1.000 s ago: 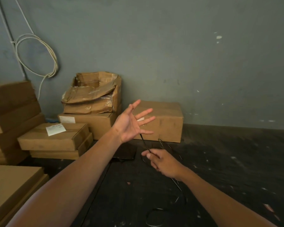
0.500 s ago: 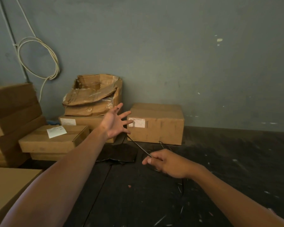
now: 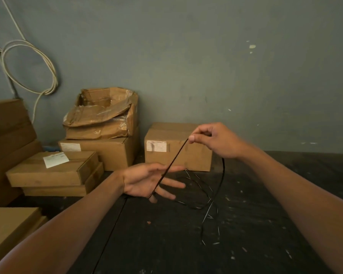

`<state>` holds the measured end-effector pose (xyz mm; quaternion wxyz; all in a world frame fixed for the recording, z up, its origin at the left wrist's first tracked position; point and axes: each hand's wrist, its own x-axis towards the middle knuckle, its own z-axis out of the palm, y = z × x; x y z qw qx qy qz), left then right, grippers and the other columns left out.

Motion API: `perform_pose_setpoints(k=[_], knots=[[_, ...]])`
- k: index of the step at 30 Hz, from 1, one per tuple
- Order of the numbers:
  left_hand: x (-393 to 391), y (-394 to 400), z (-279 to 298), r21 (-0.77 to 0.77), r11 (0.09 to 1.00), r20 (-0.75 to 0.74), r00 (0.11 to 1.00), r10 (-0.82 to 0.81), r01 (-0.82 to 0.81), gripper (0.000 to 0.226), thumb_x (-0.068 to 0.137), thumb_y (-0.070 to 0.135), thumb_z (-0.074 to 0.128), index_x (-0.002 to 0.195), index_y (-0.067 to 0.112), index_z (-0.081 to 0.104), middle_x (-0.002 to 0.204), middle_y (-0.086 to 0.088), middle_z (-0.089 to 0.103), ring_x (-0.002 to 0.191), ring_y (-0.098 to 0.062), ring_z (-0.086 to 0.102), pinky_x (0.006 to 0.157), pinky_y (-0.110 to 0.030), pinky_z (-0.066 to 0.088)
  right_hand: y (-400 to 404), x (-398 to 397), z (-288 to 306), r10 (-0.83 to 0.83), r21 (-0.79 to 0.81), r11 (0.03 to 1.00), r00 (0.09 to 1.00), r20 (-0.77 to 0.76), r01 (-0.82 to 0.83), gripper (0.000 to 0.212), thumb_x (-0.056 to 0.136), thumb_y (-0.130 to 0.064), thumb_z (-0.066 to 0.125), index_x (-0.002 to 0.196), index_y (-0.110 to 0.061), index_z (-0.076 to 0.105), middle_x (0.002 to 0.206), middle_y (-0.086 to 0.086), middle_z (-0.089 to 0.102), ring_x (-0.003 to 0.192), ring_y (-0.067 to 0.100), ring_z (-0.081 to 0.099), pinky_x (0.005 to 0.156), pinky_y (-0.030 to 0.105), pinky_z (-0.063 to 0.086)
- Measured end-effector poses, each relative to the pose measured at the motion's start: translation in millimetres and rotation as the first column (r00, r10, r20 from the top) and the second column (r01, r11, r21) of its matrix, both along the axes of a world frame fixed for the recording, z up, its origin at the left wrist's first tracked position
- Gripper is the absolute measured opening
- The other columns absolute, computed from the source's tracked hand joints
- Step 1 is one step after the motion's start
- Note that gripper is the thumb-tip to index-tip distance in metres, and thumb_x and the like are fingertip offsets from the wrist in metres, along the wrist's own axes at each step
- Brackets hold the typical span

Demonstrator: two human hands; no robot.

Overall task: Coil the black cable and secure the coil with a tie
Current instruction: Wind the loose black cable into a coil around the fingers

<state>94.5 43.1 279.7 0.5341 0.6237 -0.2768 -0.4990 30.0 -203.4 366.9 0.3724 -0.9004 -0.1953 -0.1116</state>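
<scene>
Right hand (image 3: 216, 141) pinches the black cable (image 3: 173, 160), which runs taut toward seven o'clock across the open left hand (image 3: 147, 180); slack loops hang at five o'clock.

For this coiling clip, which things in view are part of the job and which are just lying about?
In the job:
- black cable, pinched by the right hand
- left hand, open, cable running across its fingers

Lying about:
- cardboard boxes, one torn open
- white cable coil on the wall

No tie is visible.
</scene>
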Motion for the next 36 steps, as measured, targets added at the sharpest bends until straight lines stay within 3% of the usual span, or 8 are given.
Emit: perform_pose_setpoints(k=[8, 14, 18, 20, 23, 28, 33, 36], knots=[[-35.2, -13.6, 16.2, -0.218, 0.953, -0.109, 0.965, -0.239, 0.212, 0.053, 0.101, 0.037, 0.017, 0.154, 0.035, 0.02, 0.162, -0.017, 0.019, 0.144, -0.053, 0.008, 0.098, -0.051, 0.027, -7.4, 12.2, -6.6, -0.01, 0.034, 0.999, 0.999, 0.041, 0.009, 0.01, 0.093, -0.031, 0.061, 0.089, -0.03, 0.07, 0.088, -0.019, 0.069, 0.085, -0.012, 0.061, 0.076, 0.014, 0.041], [-58.0, -20.1, 24.9, -0.319, 0.938, -0.029, 0.988, -0.154, 0.137, 0.054, 0.098, 0.036, 0.023, 0.15, 0.03, 0.035, 0.156, -0.016, 0.035, 0.141, -0.048, 0.03, 0.087, -0.041, 0.028, -10.5, 12.4, -21.2, 0.011, 0.054, 0.998, 1.0, -0.007, -0.011, 0.02, 0.097, -0.021, 0.057, 0.094, -0.007, 0.071, 0.05, -0.032, 0.057, 0.05, -0.016, 0.052, 0.051, 0.003, 0.037], [-68.7, -22.5, 31.6, -0.293, 0.95, 0.012, 0.994, -0.113, 0.111, 0.053, 0.1, 0.037, 0.021, 0.148, 0.023, 0.039, 0.153, -0.018, 0.04, 0.139, -0.046, 0.036, 0.087, -0.043, 0.03, -2.8, 8.7, -34.1, 0.021, 0.099, 0.995, 0.996, -0.087, -0.012, 0.025, 0.092, -0.038, 0.06, 0.088, -0.018, 0.073, 0.057, -0.009, 0.065, 0.05, 0.002, 0.053, 0.055, 0.02, 0.044], [-72.1, -23.5, 37.3, -0.284, 0.95, 0.019, 0.991, -0.129, 0.129, 0.054, 0.099, 0.038, 0.021, 0.147, 0.023, 0.04, 0.153, -0.019, 0.04, 0.139, -0.047, 0.036, 0.096, -0.047, 0.032, 0.7, 7.7, -41.5, 0.044, 0.07, 0.997, 0.991, -0.129, -0.036, 0.029, 0.089, -0.048, 0.061, 0.091, -0.022, 0.074, 0.081, 0.014, 0.07, 0.063, 0.035, 0.058, 0.062, 0.041, 0.051], [-72.4, -22.8, 44.5, -0.301, 0.944, 0.017, 0.991, -0.134, 0.133, 0.057, 0.097, 0.044, 0.02, 0.147, 0.024, 0.041, 0.15, -0.018, 0.043, 0.138, -0.047, 0.037, 0.113, -0.066, 0.004, 5.1, 1.8, -48.1, 0.098, 0.119, 0.99, 0.98, -0.173, -0.078, 0.018, 0.097, -0.021, 0.056, 0.094, -0.016, 0.072, 0.07, -0.006, 0.066, 0.051, 0.009, 0.055, 0.054, 0.022, 0.047], [-72.1, -21.3, 51.7, -0.32, 0.946, 0.041, 0.998, -0.038, 0.05, 0.059, 0.097, 0.056, 0.028, 0.142, 0.025, 0.048, 0.147, -0.014, 0.049, 0.134, -0.045, 0.044, 0.107, -0.077, 0.004, 14.4, -9.1, -61.5, 0.157, 0.151, 0.981, 0.955, -0.251, -0.122, 0.02, 0.099, -0.023, 0.053, 0.098, -0.027, 0.072, 0.097, 0.004, 0.072, 0.095, 0.03, 0.067, 0.084, 0.045, 0.057], [-64.6, -24.5, 65.6, -0.434, 0.899, -0.07, 0.997, 0.026, -0.054, 0.049, 0.101, 0.048, 0.025, 0.143, 0.034, 0.047, 0.148, -0.008, 0.05, 0.131, -0.042, 0.047, 0.106, -0.08, 0.006, 32.6, -17.0, -85.6, 0.188, 0.344, 0.937, 0.912, -0.363, -0.056, 0.023, 0.101, -0.028, 0.047, 0.093, -0.031, 0.068, 0.062, -0.007, 0.047, 0.054, 0.008, 0.04, 0.053, 0.024, 0.035], [-48.7, -20.9, 78.8, -0.489, 0.858, -0.109, 0.986, 0.123, -0.161, 0.049, 0.1, 0.05, 0.026, 0.146, 0.041, 0.038, 0.151, -0.007, 0.045, 0.133, -0.044, 0.045, 0.103, -0.082, 0.008, 45.8, -21.0, -105.2, 0.217, 0.349, 0.935, 0.885, -0.411, -0.067, 0.026, 0.101, -0.037, 0.044, 0.121, -0.042, 0.06, 0.063, -0.008, 0.041, 0.054, 0.005, 0.038, 0.053, 0.023, 0.035]])
